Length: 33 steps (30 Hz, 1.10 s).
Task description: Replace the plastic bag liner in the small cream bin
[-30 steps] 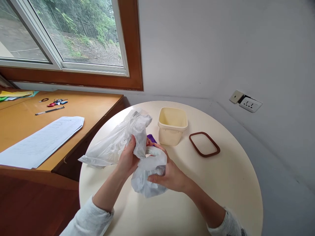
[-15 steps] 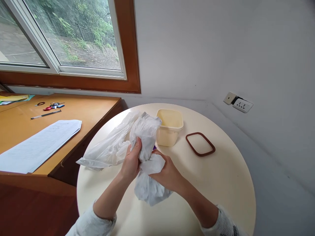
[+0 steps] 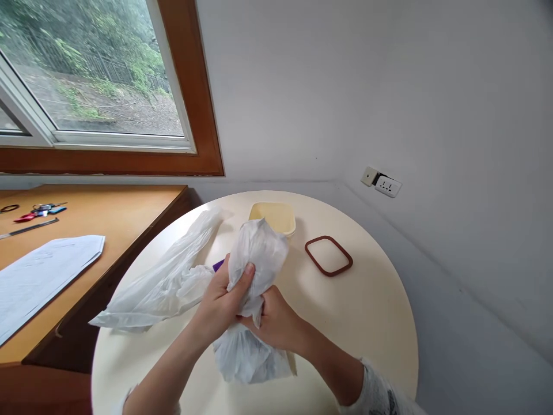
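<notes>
Gripping the white bag (image 3: 258,253), I have my left hand (image 3: 224,305) closed on its bunched upper part, the thumb lying across the plastic. My right hand (image 3: 279,320) is just beside it, lower and to the right, its fingers curled tight on the narrow neck. A flap of the plastic hangs between my hands. Below them the bag swells out again, over the near part of the round table (image 3: 345,340); I cannot tell whether its bottom touches the tabletop, and what is inside does not show.

Past the bag's top, partly hidden by it, the cream tub (image 3: 279,214) stands upright with its mouth uncovered. To the right of the tub, and apart from it, the brown ring (image 3: 341,270) lies flat, a square shape with rounded corners. To the left, a second bag (image 3: 168,288) lies stretched out and crumpled, one end near my left hand. A bit of something purple (image 3: 218,265) pokes out just beyond that hand; the rest of it is hidden.

Further left is the wooden desk (image 3: 125,210), with papers (image 3: 47,276) near its edge, then a pen (image 3: 30,227), keys (image 3: 43,210) and a dark loop (image 3: 9,208). The window (image 3: 108,75) is above the desk, and two sockets (image 3: 387,185) sit low on the wall (image 3: 302,86) at right.
</notes>
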Each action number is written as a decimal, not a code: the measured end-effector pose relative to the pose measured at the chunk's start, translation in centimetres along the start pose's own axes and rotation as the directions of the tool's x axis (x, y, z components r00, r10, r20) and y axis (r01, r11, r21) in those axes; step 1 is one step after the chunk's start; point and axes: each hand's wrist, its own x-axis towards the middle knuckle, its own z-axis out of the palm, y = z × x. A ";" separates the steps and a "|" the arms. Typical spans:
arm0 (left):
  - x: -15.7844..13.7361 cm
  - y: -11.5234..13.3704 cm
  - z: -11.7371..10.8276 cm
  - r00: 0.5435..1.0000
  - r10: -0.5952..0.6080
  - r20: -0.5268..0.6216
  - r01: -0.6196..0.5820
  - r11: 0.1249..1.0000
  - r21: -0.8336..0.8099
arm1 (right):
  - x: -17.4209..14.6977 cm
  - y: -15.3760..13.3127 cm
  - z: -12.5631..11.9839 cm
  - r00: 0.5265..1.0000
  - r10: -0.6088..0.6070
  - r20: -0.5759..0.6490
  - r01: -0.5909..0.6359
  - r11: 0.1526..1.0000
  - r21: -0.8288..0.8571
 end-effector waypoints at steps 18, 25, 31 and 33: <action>3.1 -4.4 -3.4 0.993 0.115 -0.020 -0.111 0.984 0.138 | 0.6 -3.5 -14.1 0.903 0.102 -0.418 -0.151 0.985 -0.086; 4.5 -9.1 -3.5 0.979 0.201 0.034 -0.191 0.848 0.494 | 10.4 1.6 -24.1 0.570 0.017 -0.821 -0.047 0.999 -0.012; 4.3 -9.9 -3.4 0.982 0.174 0.079 -0.185 0.767 0.615 | 15.8 7.5 -25.9 0.480 0.150 -0.865 -0.146 0.985 0.090; 4.4 -10.0 -3.6 0.982 0.171 0.075 -0.179 0.751 0.635 | 15.9 9.6 -25.8 0.483 0.215 -0.849 -0.193 0.972 0.136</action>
